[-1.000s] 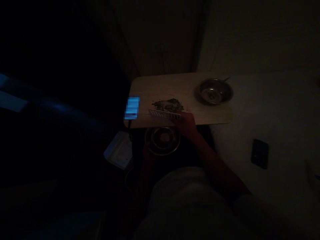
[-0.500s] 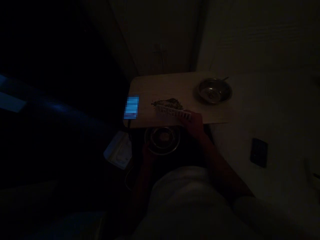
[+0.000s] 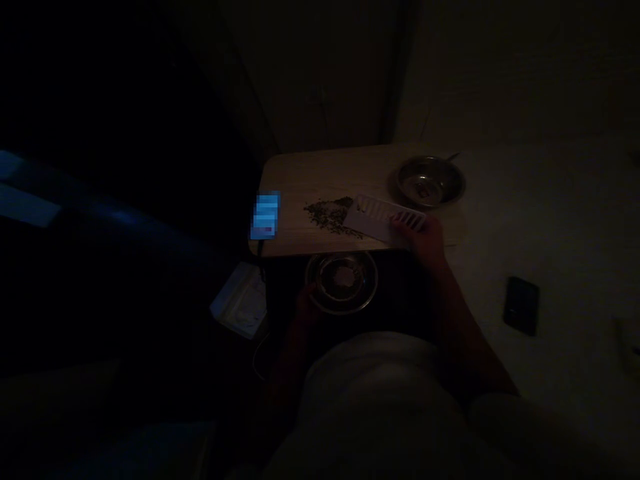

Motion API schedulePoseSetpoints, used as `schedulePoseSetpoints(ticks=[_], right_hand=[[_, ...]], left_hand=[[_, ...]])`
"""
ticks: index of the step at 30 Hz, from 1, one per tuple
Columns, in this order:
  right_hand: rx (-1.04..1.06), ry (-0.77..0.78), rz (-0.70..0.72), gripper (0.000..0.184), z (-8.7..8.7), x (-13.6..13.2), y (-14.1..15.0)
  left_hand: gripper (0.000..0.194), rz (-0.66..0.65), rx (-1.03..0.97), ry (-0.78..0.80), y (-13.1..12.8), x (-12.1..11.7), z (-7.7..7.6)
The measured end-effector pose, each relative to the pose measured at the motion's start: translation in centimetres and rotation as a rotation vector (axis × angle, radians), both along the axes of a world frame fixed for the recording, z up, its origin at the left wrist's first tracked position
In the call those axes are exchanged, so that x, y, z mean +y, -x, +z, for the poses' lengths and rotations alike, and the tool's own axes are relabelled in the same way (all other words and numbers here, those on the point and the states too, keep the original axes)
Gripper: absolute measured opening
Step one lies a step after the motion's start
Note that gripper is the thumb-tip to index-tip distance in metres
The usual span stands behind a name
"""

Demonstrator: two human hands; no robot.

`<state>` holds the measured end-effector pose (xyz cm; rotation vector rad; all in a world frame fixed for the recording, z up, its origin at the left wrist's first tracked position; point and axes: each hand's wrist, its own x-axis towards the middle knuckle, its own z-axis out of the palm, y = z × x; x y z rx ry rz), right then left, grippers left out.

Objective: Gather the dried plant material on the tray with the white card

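The scene is very dark. My right hand (image 3: pixel 425 240) grips the right end of a flat, pale rectangular plate with a row of slots (image 3: pixel 373 220); its exact kind I cannot tell. The plate's left end touches a loose heap of small dark bits (image 3: pixel 327 215) on a wooden tabletop (image 3: pixel 295 173). Below the table's near edge, my left hand (image 3: pixel 307 303) closes on the left rim of a round metal bowl (image 3: pixel 370 297). Something pale lies in the bowl's middle, too dim to name.
Another metal bowl (image 3: pixel 405 190) with a utensil handle stands at the table's right. A lit screen, blurred out (image 3: pixel 265 217), sits at the left end. A pale container (image 3: pixel 240 303) lies lower left. A dark phone-like rectangle (image 3: pixel 521 305) rests on the pale surface at right.
My right hand has moved right with the slotted plate, which now lies flatter. The bits are spread nearer the table's front edge. My left hand and its bowl have shifted slightly right.
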<state>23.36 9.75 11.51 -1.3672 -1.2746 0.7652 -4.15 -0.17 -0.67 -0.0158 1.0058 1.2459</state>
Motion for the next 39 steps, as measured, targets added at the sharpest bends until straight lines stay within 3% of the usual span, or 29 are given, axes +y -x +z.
schedulePoseSetpoints(ticks=[7,13,22,29,39], right_hand=[[-0.166,0.036,0.333,0.028,1.6,0.2,-2.4],[-0.242,0.008,0.528,0.028,1.3,2.2,-2.9],[-0.215,-0.020,0.636,0.026,0.8,6.6,0.2],[-0.223,-0.061,0.599,0.026,0.2,8.0,2.3],[-0.133,-0.127,0.287,0.024,-0.7,7.6,2.3]], left_hand=[[0.021,-0.143,0.009,0.049,-1.4,0.3,0.7],[0.013,-0.186,0.076,0.062,-3.2,1.1,1.0],[0.015,-0.231,0.023,0.025,-4.0,2.4,-0.5],[0.017,-0.222,-0.010,0.010,-3.6,2.1,-1.7],[0.018,-0.170,0.042,0.026,-3.4,1.9,-1.5]])
